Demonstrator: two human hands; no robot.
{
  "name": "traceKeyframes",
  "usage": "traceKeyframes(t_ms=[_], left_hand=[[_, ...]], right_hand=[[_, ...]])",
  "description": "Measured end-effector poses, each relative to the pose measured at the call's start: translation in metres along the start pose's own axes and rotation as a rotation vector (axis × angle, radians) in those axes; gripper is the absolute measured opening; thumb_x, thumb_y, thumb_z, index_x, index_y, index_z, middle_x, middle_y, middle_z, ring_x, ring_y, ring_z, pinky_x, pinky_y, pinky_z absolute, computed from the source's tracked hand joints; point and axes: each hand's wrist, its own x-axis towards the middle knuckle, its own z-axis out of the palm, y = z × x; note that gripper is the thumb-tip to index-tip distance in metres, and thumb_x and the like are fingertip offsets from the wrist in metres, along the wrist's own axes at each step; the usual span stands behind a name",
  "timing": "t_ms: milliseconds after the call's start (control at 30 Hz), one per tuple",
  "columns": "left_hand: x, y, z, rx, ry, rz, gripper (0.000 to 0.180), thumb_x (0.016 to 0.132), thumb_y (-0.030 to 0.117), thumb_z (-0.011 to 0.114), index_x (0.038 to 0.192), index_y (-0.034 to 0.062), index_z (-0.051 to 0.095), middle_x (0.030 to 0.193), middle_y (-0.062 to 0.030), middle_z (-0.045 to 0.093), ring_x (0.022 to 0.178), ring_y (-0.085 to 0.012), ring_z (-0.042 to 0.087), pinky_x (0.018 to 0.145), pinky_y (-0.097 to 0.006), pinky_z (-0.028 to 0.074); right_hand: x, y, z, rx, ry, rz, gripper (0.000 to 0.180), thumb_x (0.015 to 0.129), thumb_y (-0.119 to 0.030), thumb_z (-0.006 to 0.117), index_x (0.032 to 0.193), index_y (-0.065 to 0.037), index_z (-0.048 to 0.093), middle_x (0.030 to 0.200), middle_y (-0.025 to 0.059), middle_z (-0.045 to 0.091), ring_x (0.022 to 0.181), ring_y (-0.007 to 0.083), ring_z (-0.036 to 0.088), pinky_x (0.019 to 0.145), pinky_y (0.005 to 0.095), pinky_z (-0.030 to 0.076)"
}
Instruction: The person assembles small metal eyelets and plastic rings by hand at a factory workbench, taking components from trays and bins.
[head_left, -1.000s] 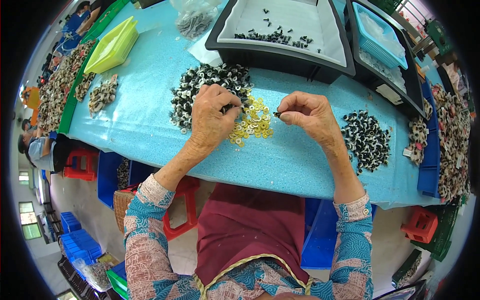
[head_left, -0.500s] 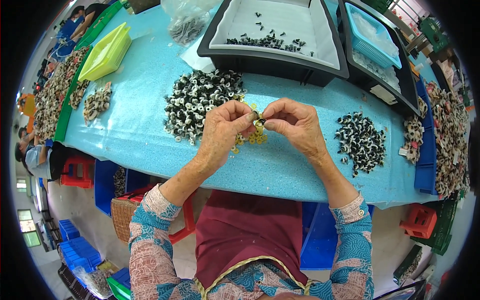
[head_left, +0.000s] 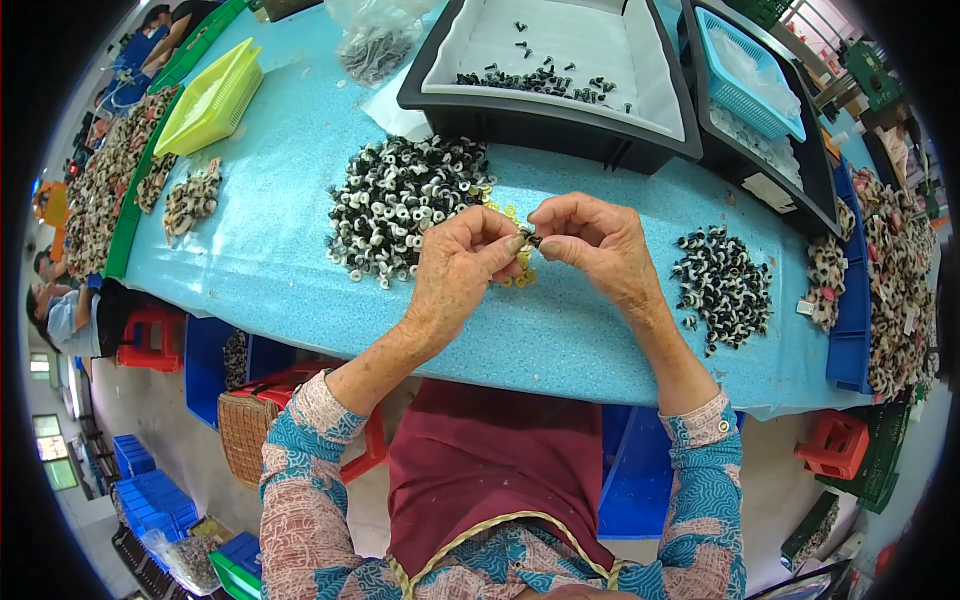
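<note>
Over the table's front middle, my left hand (head_left: 447, 275) and my right hand (head_left: 612, 262) meet fingertip to fingertip. Thumb and forefinger of each are pinched on a small black piece (head_left: 531, 239); the fingers partly hide it, so its exact shape is unclear. Small yellow rings (head_left: 524, 280) lie on the table beneath and behind the fingertips. Just behind my left hand spreads a large heap of small black and white ring-shaped parts (head_left: 400, 205). A smaller heap of black and white parts (head_left: 722, 288) lies to the right of my right hand.
A black tray (head_left: 560, 128) with white lining holds loose black pegs (head_left: 535, 82). Right of it, a light-blue basket (head_left: 745, 75) sits in another black tray. A yellow-green basket (head_left: 215, 100) and spotted plush pieces (head_left: 192, 200) are at left. Red stools and blue bins stand below the table.
Both hands stay together in a pinch. They have shifted slightly right and down, and the fingertips have turned a little around the small black piece.
</note>
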Motion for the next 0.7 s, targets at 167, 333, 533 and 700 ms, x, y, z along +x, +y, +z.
traceKeyframes(t_ms=[167,333,533,700], left_hand=[[-0.001,-0.001,0.001,0.039,-0.029,0.058,0.010,0.087,0.012,0.058,0.087,0.0022,0.057,0.069,-0.0019,0.059,0.064,-0.0076,0.055,0.060,-0.021,0.044],[-0.005,-0.003,0.001,0.132,-0.005,0.139,0.010,0.088,0.012,0.057,0.087,0.0025,0.058,0.071,-0.0019,0.060,0.065,-0.0076,0.055,0.062,-0.020,0.044],[-0.009,-0.011,0.002,0.018,0.055,0.094,0.010,0.088,0.010,0.057,0.087,0.0009,0.061,0.073,-0.0025,0.061,0.065,-0.0069,0.055,0.060,-0.020,0.042],[-0.019,-0.019,0.011,0.088,0.239,0.302,0.004,0.086,0.001,0.056,0.085,-0.0010,0.059,0.078,-0.0029,0.059,0.067,-0.0068,0.055,0.061,-0.020,0.044]], right_hand=[[0.001,-0.002,0.000,-0.166,-0.039,-0.018,0.029,0.078,-0.001,0.063,0.106,-0.001,0.063,0.096,0.0050,0.065,0.086,0.0115,0.060,0.081,0.0256,0.048],[0.003,0.001,0.001,-0.233,-0.083,-0.050,0.029,0.079,0.001,0.061,0.108,-0.003,0.063,0.091,0.0039,0.063,0.086,0.0108,0.058,0.080,0.0244,0.047],[0.002,0.005,0.003,-0.326,-0.086,-0.164,0.023,0.080,0.003,0.058,0.101,-0.002,0.063,0.087,0.0029,0.059,0.080,0.0100,0.053,0.073,0.0233,0.044],[0.003,0.009,0.000,-0.111,-0.077,-0.078,0.018,0.083,0.001,0.050,0.100,-0.002,0.057,0.083,0.0017,0.056,0.074,0.0100,0.053,0.068,0.0240,0.045]])
